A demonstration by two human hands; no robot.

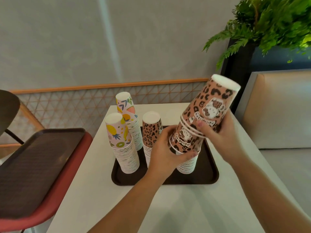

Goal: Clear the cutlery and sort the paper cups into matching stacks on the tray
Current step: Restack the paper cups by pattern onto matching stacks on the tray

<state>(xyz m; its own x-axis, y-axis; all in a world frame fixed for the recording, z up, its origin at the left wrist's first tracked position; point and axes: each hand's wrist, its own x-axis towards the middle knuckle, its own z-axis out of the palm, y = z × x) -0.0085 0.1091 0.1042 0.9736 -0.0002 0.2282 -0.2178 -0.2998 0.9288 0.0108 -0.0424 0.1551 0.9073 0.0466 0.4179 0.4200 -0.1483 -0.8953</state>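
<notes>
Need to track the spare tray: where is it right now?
In the head view, the spare tray lies at the left on a red chair seat, beside the white table, apart from the tray of cups.

two fruit-print cup stacks [123, 145], two leopard-print cup stacks [151, 130], two trays [165, 179]

Grey wall [70, 39] at far side, with wood-framed lattice panel [94, 101] along its base. White worktop [176, 207] at centre. Red chair [55, 190] left. Beige upholstered bench [277, 111] right; green fern [269, 22] above it.
</notes>
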